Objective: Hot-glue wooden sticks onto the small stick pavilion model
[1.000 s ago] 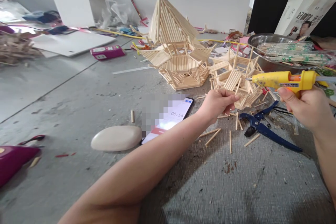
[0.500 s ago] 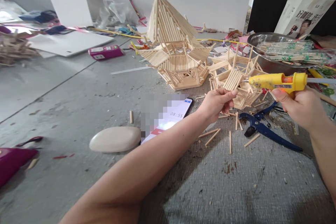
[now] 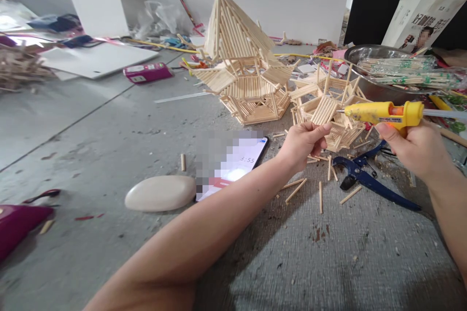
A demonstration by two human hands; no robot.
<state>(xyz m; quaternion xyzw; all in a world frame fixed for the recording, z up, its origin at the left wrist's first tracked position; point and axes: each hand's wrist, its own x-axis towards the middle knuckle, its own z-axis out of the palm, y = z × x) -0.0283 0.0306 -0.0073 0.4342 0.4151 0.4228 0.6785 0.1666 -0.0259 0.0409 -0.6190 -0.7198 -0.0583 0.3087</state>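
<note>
My left hand (image 3: 305,143) pinches the lower edge of a small panel of wooden sticks (image 3: 324,110), held in front of a partly built stick model (image 3: 345,87). In my right hand (image 3: 412,143) is a yellow hot glue gun (image 3: 383,112), its nozzle pointing left, close to the panel's right edge. Whether the tip touches the panel I cannot tell. Behind and to the left stands a pagoda-like stick model (image 3: 239,34) with a pointed roof. Blue-handled cutters (image 3: 375,184) lie on the floor below the glue gun.
A lit phone (image 3: 248,153) and a pale rounded object (image 3: 160,193) lie left of my forearm. Cut sticks (image 3: 320,198) are scattered near the cutters. At the right stands a metal basin (image 3: 365,80) with packaged sticks, a white bag (image 3: 423,9) behind it. A purple box (image 3: 148,72) lies further left.
The glue gun and my right hand have shifted slightly left. My left hand still holds the stick panel in nearly the same place.
</note>
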